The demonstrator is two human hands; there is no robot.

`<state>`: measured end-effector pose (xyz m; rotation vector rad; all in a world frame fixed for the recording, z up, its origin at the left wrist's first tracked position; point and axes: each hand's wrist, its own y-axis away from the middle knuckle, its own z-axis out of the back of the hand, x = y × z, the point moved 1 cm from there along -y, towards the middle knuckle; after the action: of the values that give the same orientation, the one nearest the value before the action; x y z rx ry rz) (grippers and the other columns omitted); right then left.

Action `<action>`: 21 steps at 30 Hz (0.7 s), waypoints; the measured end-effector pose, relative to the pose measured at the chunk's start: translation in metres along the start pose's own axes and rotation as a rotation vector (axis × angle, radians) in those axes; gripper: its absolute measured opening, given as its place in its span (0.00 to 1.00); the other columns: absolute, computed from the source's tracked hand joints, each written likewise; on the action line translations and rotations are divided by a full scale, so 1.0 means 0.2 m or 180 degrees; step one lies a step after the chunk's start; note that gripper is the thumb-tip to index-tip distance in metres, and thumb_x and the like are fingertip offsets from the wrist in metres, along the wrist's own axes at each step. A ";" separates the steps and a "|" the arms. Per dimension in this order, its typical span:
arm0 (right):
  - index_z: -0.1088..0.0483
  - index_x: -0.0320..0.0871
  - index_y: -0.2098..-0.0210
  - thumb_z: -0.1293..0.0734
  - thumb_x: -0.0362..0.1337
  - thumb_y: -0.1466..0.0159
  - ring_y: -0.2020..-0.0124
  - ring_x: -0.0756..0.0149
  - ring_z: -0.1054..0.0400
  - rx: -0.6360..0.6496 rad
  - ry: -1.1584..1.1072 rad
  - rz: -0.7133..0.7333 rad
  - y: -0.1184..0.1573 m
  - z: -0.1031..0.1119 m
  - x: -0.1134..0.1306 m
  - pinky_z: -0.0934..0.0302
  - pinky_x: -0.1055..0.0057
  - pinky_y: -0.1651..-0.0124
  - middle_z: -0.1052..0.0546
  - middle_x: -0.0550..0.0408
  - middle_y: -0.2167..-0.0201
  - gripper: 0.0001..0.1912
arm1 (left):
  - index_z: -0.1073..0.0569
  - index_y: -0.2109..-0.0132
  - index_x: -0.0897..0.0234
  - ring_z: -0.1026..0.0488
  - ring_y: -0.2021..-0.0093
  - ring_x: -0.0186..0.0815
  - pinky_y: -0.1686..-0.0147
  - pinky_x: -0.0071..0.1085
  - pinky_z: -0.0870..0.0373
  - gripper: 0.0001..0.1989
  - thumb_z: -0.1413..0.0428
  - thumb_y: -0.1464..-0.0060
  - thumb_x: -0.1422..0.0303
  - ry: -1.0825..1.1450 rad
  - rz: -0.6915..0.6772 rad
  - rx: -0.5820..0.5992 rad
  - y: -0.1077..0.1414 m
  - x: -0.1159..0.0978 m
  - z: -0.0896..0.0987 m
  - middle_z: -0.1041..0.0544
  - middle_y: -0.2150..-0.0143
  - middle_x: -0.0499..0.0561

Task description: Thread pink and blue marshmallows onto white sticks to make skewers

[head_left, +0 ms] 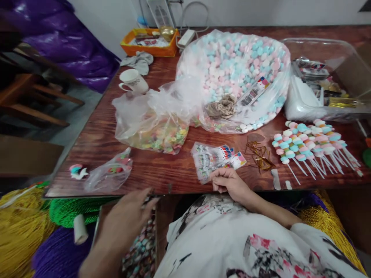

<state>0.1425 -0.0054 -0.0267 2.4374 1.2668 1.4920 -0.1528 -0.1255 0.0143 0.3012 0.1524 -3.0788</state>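
My left hand (124, 220), smeared by motion, hangs over an open drawer (100, 224) below the table's front edge. Its fingers look stretched and apart, with nothing visible in them. Small multicoloured pieces (142, 247) fill that drawer. At the table edge, my right hand (227, 183) has its fingers curled closed beside a fan of printed clear plastic bags (207, 156); what they hold, if anything, is hidden. Gold twist ties (261, 156) lie just beyond it. To the right rest several skewers of pastel marshmallow-like pieces (310, 143) on white sticks.
A large bag of pastel pieces (237, 58) and a smaller bag of colourful pieces (162, 135) lie behind. A mug (133, 81), an orange tray (147, 49) and a clear bin (327, 114) stand around. A small bag (108, 175) and mermaid-tail-like piece (78, 172) sit left.
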 end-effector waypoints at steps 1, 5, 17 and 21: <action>0.26 0.41 0.69 0.30 0.40 0.46 0.84 0.78 0.41 -0.0056 0.0002 0.0139 0.01 0.01 0.02 0.50 0.79 0.80 0.28 0.61 0.83 0.09 | 0.25 0.57 0.61 0.28 0.58 0.45 0.56 0.42 0.30 0.14 0.48 0.41 0.59 -0.0058 -0.0360 -0.0026 -0.13 -0.17 -0.07 0.22 0.60 0.54; 0.26 0.41 0.69 0.30 0.39 0.43 0.83 0.77 0.41 -0.0705 0.0156 0.0990 0.11 0.12 0.12 0.48 0.78 0.78 0.28 0.61 0.82 0.07 | 0.26 0.54 0.65 0.30 0.56 0.44 0.57 0.40 0.31 0.11 0.49 0.43 0.71 0.0019 -0.1644 0.0485 -0.53 -0.84 -0.34 0.25 0.58 0.58; 0.26 0.42 0.66 0.30 0.41 0.42 0.80 0.74 0.39 -0.3486 0.0570 0.2149 0.60 0.72 0.11 0.47 0.76 0.78 0.29 0.59 0.79 0.08 | 0.27 0.51 0.70 0.31 0.59 0.46 0.58 0.41 0.31 0.17 0.47 0.48 0.79 -0.0431 -0.2576 -0.0376 -0.71 -0.79 -0.50 0.26 0.60 0.59; 0.25 0.43 0.60 0.35 0.40 0.38 0.60 0.60 0.29 -0.4389 0.3187 0.2179 0.65 0.77 0.23 0.35 0.64 0.57 0.23 0.48 0.61 0.11 | 0.27 0.51 0.68 0.31 0.60 0.43 0.56 0.40 0.31 0.15 0.46 0.46 0.78 -0.0180 -0.2484 -0.0815 -0.72 -0.78 -0.50 0.25 0.62 0.57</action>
<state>0.3496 -0.0050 -0.0242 1.0958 -0.7634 2.5000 0.0108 0.0334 -0.0393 0.1649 0.8389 -3.7458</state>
